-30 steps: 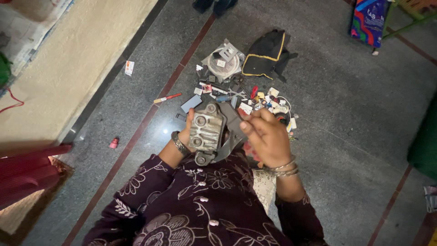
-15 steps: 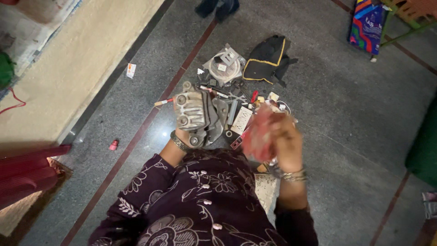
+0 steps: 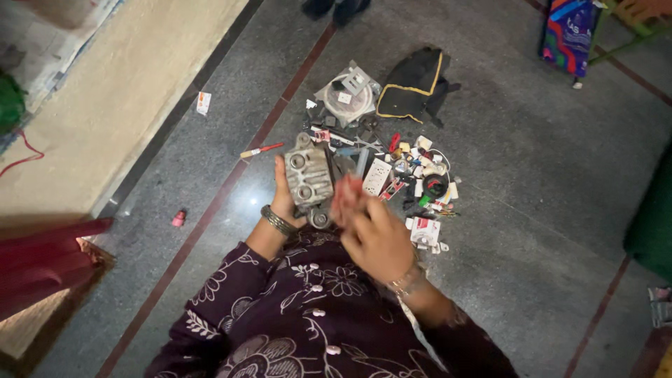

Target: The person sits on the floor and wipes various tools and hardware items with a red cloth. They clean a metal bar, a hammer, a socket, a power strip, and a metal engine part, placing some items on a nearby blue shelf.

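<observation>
My left hand (image 3: 283, 198) holds a grey metal plate (image 3: 309, 175) with two round holes and a ring at its lower end, raised above the floor. My right hand (image 3: 374, 234) is blurred just right of the plate, fingers curled near its lower edge; something reddish (image 3: 345, 196) shows at the fingertips, too blurred to name. Both wrists carry bangles, and my dark floral sleeves fill the bottom of the view.
Several small electrical parts, white sockets (image 3: 376, 176) and bits lie scattered on the grey stone floor. A round grey plate (image 3: 348, 93) and a black pouch (image 3: 414, 85) lie beyond. A red-handled screwdriver (image 3: 260, 150) lies left. A low beige ledge (image 3: 105, 105) runs at left.
My left hand shifted the metal plate slightly right and lower. My right hand came in from the right toward the plate's lower edge.
</observation>
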